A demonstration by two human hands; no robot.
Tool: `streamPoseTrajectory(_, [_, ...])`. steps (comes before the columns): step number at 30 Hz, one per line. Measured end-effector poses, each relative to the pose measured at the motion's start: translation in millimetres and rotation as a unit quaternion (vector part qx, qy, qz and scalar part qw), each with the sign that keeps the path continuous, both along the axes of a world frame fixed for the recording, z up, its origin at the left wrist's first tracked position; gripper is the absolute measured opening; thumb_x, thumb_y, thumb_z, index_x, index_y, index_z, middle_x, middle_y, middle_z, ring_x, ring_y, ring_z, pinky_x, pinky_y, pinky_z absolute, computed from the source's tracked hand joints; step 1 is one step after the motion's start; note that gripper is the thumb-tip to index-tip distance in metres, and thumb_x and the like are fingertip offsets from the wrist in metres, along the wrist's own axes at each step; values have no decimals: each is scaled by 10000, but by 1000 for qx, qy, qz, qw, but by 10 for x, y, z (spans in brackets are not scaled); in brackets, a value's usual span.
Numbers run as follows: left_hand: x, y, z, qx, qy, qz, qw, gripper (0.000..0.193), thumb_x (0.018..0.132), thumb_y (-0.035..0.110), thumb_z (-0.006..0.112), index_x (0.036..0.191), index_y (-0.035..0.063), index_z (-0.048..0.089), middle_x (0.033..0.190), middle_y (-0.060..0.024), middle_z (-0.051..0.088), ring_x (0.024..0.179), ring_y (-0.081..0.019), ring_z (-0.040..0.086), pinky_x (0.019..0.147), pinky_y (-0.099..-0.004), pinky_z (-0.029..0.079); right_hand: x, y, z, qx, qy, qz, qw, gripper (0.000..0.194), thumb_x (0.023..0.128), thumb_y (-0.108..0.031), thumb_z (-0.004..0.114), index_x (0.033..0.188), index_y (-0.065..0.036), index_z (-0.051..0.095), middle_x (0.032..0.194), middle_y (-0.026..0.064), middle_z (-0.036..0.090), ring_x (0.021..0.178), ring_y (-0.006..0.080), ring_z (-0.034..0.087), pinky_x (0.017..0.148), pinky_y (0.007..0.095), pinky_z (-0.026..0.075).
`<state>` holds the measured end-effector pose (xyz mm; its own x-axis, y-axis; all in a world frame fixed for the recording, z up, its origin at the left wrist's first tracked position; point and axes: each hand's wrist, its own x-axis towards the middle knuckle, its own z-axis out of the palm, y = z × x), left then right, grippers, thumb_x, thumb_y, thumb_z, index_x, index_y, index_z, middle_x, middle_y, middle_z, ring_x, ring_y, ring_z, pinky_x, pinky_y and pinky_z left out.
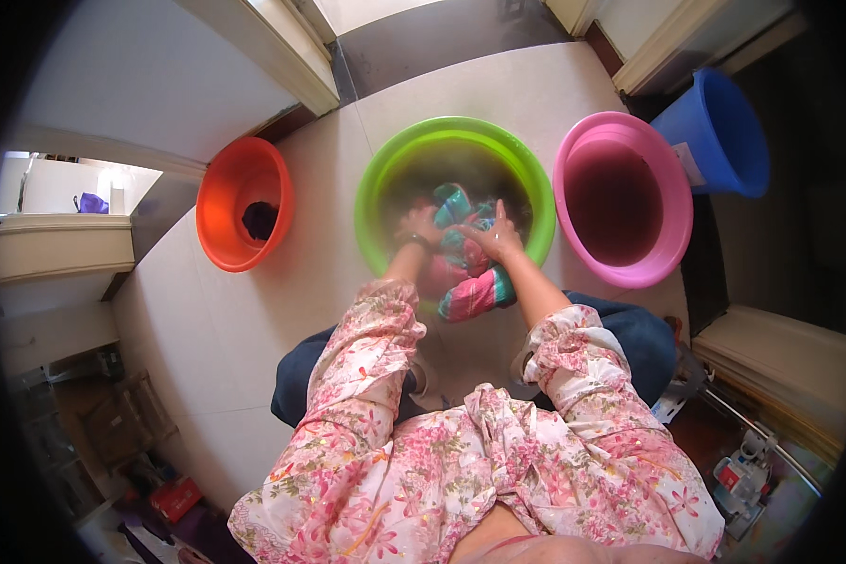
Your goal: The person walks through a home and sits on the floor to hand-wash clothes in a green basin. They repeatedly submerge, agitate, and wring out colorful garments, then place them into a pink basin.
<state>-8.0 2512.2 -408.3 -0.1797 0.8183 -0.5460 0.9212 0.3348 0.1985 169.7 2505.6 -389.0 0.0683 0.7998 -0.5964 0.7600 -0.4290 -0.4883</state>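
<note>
A green plastic basin (544, 211) of dark, murky water is on the floor between my knees. In it lies a bunched pink and teal cloth (469, 240), wet, with one end (476, 295) draped over the near rim. My left hand (419, 227), with a dark bracelet at the wrist, is at the cloth's left side, at the water. Its fingers are blurred, and their grip is unclear. Thumb and fingers spread, my right hand (497, 236) rests against the cloth's right side. Part of the cloth is hidden under water.
A pink basin (567, 240) of dark reddish water stands close on the right, beside a tilted blue bucket (737, 141). To the left is an orange basin (215, 211) holding a dark cloth (259, 220). Door frames and walls border the tiled floor (233, 338).
</note>
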Motion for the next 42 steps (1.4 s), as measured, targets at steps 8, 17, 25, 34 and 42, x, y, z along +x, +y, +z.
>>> streamPoseTrajectory(8, [37, 190, -120, -46, -36, -3, 998, 597, 742, 518, 613, 1164, 99, 567, 1151, -204, 570, 1072, -350, 552, 906, -425, 439, 27, 206, -125, -58, -14, -3, 998, 829, 683, -621, 612, 1259, -39, 476, 1185, 230, 543, 1113, 354, 522, 932, 416, 418])
streamPoseTrajectory(17, [121, 381, -166, -151, 2, -127, 980, 487, 804, 414, 549, 1113, 42, 606, 1188, -203, 549, 1126, -298, 530, 926, -405, 427, 96, 333, -807, -116, -13, 22, 993, 420, 801, -310, 522, 1049, 15, 619, 1142, 229, 559, 1110, 364, 519, 918, 419, 427])
streamPoseTrajectory(25, [-32, 366, -37, -98, -85, -185, 974, 604, 786, 471, 561, 1203, 34, 528, 1206, -237, 523, 1138, -321, 511, 948, -401, 410, 161, 331, -849, -94, -24, 108, 989, 505, 827, -405, 509, 1105, 9, 588, 1171, 229, 538, 1089, 359, 533, 924, 415, 420])
streamPoseTrajectory(34, [-371, 5, 319, 86, -165, 62, 981, 712, 734, 539, 618, 1242, 55, 499, 1262, -237, 472, 1166, -349, 463, 979, -402, 378, 88, 140, -50, 55, -83, -14, 995, 575, 834, -486, 456, 1270, -112, 451, 1277, 185, 449, 1183, 347, 431, 951, 482, 375])
streamPoseTrajectory(42, [-441, -405, 934, 99, -87, -131, 983, 376, 828, 337, 553, 1049, 42, 626, 1048, -195, 616, 994, -328, 582, 874, -394, 451, 263, 200, 498, 110, -71, 111, 985, 427, 782, -300, 556, 1135, -61, 559, 1093, 187, 591, 1006, 326, 572, 892, 412, 442])
